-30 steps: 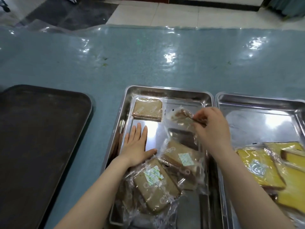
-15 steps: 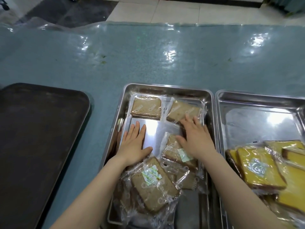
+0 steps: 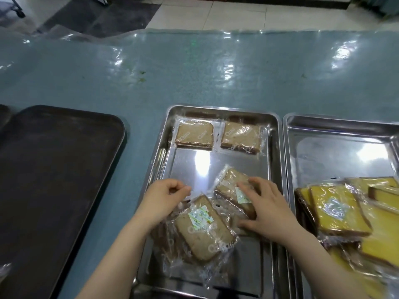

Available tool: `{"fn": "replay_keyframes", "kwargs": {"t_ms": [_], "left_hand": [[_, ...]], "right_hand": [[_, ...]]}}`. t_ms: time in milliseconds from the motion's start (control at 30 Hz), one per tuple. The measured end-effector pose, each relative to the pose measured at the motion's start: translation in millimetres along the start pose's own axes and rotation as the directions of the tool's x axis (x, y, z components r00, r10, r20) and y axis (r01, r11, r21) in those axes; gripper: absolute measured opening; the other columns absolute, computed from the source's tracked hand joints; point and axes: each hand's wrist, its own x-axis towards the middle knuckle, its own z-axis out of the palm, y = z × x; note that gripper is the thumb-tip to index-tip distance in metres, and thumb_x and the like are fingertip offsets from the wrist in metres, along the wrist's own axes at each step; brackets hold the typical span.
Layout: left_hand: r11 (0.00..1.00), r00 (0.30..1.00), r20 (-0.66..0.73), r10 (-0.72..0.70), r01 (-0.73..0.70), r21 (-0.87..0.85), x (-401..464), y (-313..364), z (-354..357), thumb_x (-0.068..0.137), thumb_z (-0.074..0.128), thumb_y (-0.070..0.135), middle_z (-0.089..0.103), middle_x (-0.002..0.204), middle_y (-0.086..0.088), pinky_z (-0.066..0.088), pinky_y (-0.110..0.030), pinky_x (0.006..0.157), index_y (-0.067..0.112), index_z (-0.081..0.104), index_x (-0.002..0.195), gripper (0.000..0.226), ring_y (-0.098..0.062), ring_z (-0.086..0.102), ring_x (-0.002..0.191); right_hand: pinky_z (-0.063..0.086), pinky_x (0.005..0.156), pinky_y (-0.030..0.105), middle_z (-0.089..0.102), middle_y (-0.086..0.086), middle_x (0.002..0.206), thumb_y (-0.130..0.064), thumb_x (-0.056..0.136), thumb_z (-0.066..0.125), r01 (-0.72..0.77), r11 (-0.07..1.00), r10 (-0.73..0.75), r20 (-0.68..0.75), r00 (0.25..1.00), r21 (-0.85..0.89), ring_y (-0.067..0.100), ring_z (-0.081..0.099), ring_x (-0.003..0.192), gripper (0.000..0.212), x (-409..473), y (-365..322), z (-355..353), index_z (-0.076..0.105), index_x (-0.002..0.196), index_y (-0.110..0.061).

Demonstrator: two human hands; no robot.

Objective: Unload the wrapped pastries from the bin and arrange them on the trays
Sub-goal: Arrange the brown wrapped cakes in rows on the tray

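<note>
Two wrapped brown pastries (image 3: 194, 134) (image 3: 241, 135) lie side by side along the far end of the middle steel tray (image 3: 216, 164). A loose pile of wrapped brown pastries fills its near half. My right hand (image 3: 266, 209) grips one labelled pastry (image 3: 232, 183) in that pile, fingers over its top and thumb at its near edge. My left hand (image 3: 165, 198) is curled, thumb and fingers pinching at the clear wrapper edge of the front pastry (image 3: 201, 230).
A second steel tray (image 3: 336, 147) on the right holds several wrapped yellow pastries (image 3: 339, 209) in its near part. A dark tray (image 3: 54, 180) lies at the left. All rest on a blue table (image 3: 194, 72) under clear plastic film.
My right hand set a pastry down at the tray's far right, then drew back onto the pile. My left hand lifted off the tray floor and curled at the front pastry's wrapper.
</note>
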Motion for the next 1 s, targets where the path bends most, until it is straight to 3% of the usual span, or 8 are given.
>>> {"fn": "replay_keyframes", "kwargs": {"t_ms": [133, 267, 333, 433, 567, 733, 900, 1000], "left_hand": [[0.998, 0.989, 0.143, -0.028, 0.019, 0.065, -17.3, 1.1, 4.2, 0.073, 0.076, 0.039, 0.067, 0.079, 0.01, 0.042, -0.009, 0.06, 0.032, 0.068, 0.084, 0.015, 0.003, 0.059, 0.065], [0.991, 0.986, 0.165, -0.037, 0.016, 0.132, -19.1, 3.5, 6.6, 0.068, 0.08, 0.041, 0.064, 0.087, 0.013, 0.041, -0.006, 0.062, 0.04, 0.062, 0.091, 0.028, 0.008, 0.057, 0.07], [0.993, 0.986, 0.163, -0.037, 0.017, 0.12, -19.8, 5.1, 7.7, 0.071, 0.079, 0.039, 0.065, 0.083, 0.013, 0.042, -0.008, 0.062, 0.04, 0.063, 0.088, 0.024, 0.007, 0.058, 0.069], [0.992, 0.987, 0.149, -0.053, 0.035, 0.122, -21.8, 3.7, 7.9, 0.073, 0.077, 0.04, 0.065, 0.082, 0.016, 0.04, -0.008, 0.061, 0.04, 0.062, 0.091, 0.024, 0.008, 0.058, 0.069], [0.991, 0.995, 0.063, -0.073, 0.065, 0.114, -22.8, -3.7, 6.3, 0.075, 0.076, 0.04, 0.064, 0.092, 0.015, 0.039, -0.008, 0.063, 0.037, 0.062, 0.101, 0.03, 0.006, 0.058, 0.076], [0.994, 0.988, -0.104, -0.113, 0.113, -0.003, -18.0, -6.1, 1.6, 0.078, 0.074, 0.032, 0.062, 0.097, 0.012, 0.048, -0.023, 0.072, 0.025, 0.065, 0.107, 0.031, -0.007, 0.06, 0.083], [0.985, 0.964, -0.234, -0.128, 0.096, -0.146, -6.7, -5.4, -4.1, 0.08, 0.073, 0.025, 0.063, 0.1, 0.007, 0.044, -0.011, 0.059, 0.025, 0.064, 0.103, 0.025, -0.002, 0.062, 0.079], [0.971, 0.934, -0.32, -0.158, 0.088, -0.224, 3.6, -3.5, -6.3, 0.081, 0.072, 0.026, 0.063, 0.109, 0.002, 0.049, -0.026, 0.08, 0.024, 0.061, 0.113, 0.034, -0.013, 0.061, 0.097]], "right_hand": [[0.047, 0.09, 0.031, 0.05, -0.01, 0.129, -0.029, 0.075, 0.069, -0.047, 0.958, 0.051, -0.007, 0.999, 0.281, 0.011, 0.055, 0.106, 0.071, 1.2, -5.8, -13.5, 0.03, 0.135, -0.035], [0.047, 0.079, 0.022, 0.062, -0.017, 0.103, -0.021, 0.085, 0.065, -0.062, 0.777, 0.193, -0.144, 0.97, 0.627, 0.003, 0.06, 0.094, 0.022, 4.3, -11.1, -32.2, 0.055, 0.097, -0.036], [0.039, 0.08, 0.02, 0.056, -0.014, 0.102, -0.026, 0.087, 0.064, -0.047, 0.791, 0.222, -0.216, 0.951, 0.609, 0.002, 0.055, 0.095, 0.013, 8.0, -11.1, -39.7, 0.059, 0.091, -0.038], [0.047, 0.083, 0.023, 0.06, -0.014, 0.104, -0.029, 0.089, 0.061, -0.079, 0.785, 0.301, -0.267, 0.916, 0.615, 0.001, 0.055, 0.095, 0.021, 20.2, -9.3, -45.1, 0.06, 0.109, -0.033], [0.028, 0.111, 0.037, 0.044, -0.002, 0.141, -0.031, 0.089, 0.062, -0.157, 0.907, 0.339, -0.454, 0.824, 0.392, 0.018, 0.035, 0.132, 0.051, 36.3, -14.6, -33.5, 0.043, 0.136, -0.023], [-0.01, 0.112, 0.035, 0.014, -0.001, 0.158, -0.035, 0.095, 0.048, -0.06, 0.996, 0.073, -0.215, 0.974, 0.063, 0.023, -0.001, 0.146, 0.053, 40.1, -19.5, 12.9, 0.031, 0.145, -0.032], [0.007, 0.117, 0.044, 0.043, 0.001, 0.145, -0.022, 0.091, 0.058, -0.024, 0.973, 0.1, -0.33, 0.939, 0.228, 0.023, 0.024, 0.141, 0.035, 34.3, -4.9, 21.7, 0.06, 0.125, -0.027], [0.004, 0.117, 0.043, 0.042, 0.0, 0.146, -0.022, 0.088, 0.06, -0.026, 0.984, 0.085, -0.332, 0.939, 0.179, 0.021, 0.023, 0.141, 0.037, 29.6, -3.7, 27.0, 0.059, 0.125, -0.025]]}}
